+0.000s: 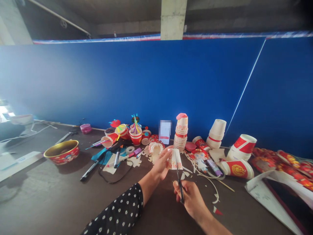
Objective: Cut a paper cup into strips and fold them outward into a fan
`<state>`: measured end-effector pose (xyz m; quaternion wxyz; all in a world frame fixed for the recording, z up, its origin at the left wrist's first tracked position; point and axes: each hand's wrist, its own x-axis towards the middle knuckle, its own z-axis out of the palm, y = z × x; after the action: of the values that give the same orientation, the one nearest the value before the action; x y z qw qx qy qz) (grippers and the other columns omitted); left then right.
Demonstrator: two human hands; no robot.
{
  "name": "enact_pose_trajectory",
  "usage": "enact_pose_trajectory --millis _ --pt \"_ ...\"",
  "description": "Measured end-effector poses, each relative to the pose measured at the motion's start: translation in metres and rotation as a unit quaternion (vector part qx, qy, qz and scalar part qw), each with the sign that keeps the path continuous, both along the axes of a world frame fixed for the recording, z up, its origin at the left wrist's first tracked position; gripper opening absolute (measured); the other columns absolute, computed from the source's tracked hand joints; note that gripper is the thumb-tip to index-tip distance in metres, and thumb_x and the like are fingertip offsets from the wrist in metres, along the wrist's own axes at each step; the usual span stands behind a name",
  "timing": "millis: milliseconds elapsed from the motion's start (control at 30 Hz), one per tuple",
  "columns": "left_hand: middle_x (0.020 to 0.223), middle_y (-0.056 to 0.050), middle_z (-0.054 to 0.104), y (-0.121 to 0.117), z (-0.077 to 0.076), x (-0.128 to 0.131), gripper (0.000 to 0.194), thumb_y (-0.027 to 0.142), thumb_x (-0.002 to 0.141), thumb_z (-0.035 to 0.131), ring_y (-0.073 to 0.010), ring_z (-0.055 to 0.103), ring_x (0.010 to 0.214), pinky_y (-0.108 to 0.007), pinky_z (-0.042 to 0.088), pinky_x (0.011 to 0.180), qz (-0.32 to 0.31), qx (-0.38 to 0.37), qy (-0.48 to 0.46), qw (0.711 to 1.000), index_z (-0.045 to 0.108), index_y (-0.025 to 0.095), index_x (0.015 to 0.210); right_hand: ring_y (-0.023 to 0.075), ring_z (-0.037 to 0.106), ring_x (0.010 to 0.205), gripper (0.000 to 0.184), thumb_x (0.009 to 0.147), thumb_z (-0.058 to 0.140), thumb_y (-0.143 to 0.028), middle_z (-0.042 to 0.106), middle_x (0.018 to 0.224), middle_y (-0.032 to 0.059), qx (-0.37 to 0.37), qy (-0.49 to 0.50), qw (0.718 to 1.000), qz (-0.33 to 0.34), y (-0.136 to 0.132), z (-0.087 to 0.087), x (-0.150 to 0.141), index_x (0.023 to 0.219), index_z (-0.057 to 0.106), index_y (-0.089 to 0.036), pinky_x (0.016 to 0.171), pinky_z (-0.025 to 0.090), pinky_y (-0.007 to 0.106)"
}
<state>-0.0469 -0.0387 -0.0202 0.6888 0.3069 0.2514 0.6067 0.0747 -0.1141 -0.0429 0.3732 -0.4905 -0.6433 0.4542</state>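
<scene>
Blue partition (137, 75) behind everything; dark tabletop (44, 202) in front of it; on it at far R, dark tablet (290, 202) on white sheets, partly out of view; toward L, red bowl (66, 159) w/ gold inside, upright; nr partition, tall cup stack (180, 137), w/ pink lump (181, 116) on top; white cup stack (216, 132) to its R, leaning a bit; phone-like screen (165, 133) just L of tall stack, upright, content blurred out.

L hand (160, 164), below black dotted sleeve (117, 212), closed on white piece (174, 156), gripping its L side; piece is held up nr table ctr, in front of tall stack, w/ red-orange marks along lower part; R hand (190, 197) closed round handles of dark scissors (181, 187), blades pointing away from person & up to the piece; exact blade gap too small to tell.

Glue stick (214, 167) lies R of piece; tape roll (130, 150) L of L hand; smallest, red-&-white scrap (217, 211) on tabletop, R of R hand.
</scene>
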Motion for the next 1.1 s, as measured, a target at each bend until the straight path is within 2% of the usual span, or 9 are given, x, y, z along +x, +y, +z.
enact_pose_trajectory --millis 233,433,700,1100 --pt "0.077 -0.004 0.064 -0.0002 0.0006 0.0001 0.038 0.031 0.066 0.071 -0.0144 0.058 0.064 -0.024 0.046 0.057 -0.006 0.008 0.003 1.000 0.062 0.018 0.101 0.0088 0.041 0.042 0.052 0.072 0.048 -0.065 0.048 0.044 -0.0025 -0.001 0.002 1.000 -0.006 0.0006 -0.0018 0.0007 0.054 0.051 -0.017 0.045 0.029 0.022" --pt "0.079 -0.003 0.065 0.0007 0.0003 -0.0011 0.038 0.033 0.066 0.072 -0.0159 0.060 0.072 -0.024 0.046 0.062 -0.012 0.017 0.000 1.000 0.061 0.018 0.099 0.0092 0.043 0.041 0.052 0.071 0.050 -0.065 0.047 0.041 -0.0030 -0.008 0.029 0.999 -0.019 0.0037 -0.0079 0.0011 0.052 0.051 -0.017 0.045 0.031 0.022" --pt "0.080 -0.003 0.065 0.0000 0.0026 -0.0023 0.039 0.032 0.063 0.073 -0.0141 0.060 0.068 -0.023 0.046 0.060 -0.006 0.013 -0.001 1.000 0.063 0.018 0.098 0.0093 0.042 0.039 0.051 0.066 0.055 -0.066 0.045 0.040 -0.0035 -0.009 0.049 0.998 -0.031 0.0011 -0.0013 -0.0010 0.047 0.047 -0.019 0.044 0.031 0.023" --pt "0.080 -0.004 0.065 -0.0007 0.0035 -0.0023 0.037 0.032 0.064 0.072 -0.0169 0.060 0.073 -0.024 0.045 0.059 0.002 0.004 -0.014 1.000 0.063 0.017 0.096 0.0093 0.041 0.039 0.052 0.068 0.052 -0.066 0.043 0.038 -0.0039 -0.003 0.038 0.998 -0.045 0.0025 -0.0006 -0.0009 0.047 0.046 -0.019 0.044 0.031 0.023"
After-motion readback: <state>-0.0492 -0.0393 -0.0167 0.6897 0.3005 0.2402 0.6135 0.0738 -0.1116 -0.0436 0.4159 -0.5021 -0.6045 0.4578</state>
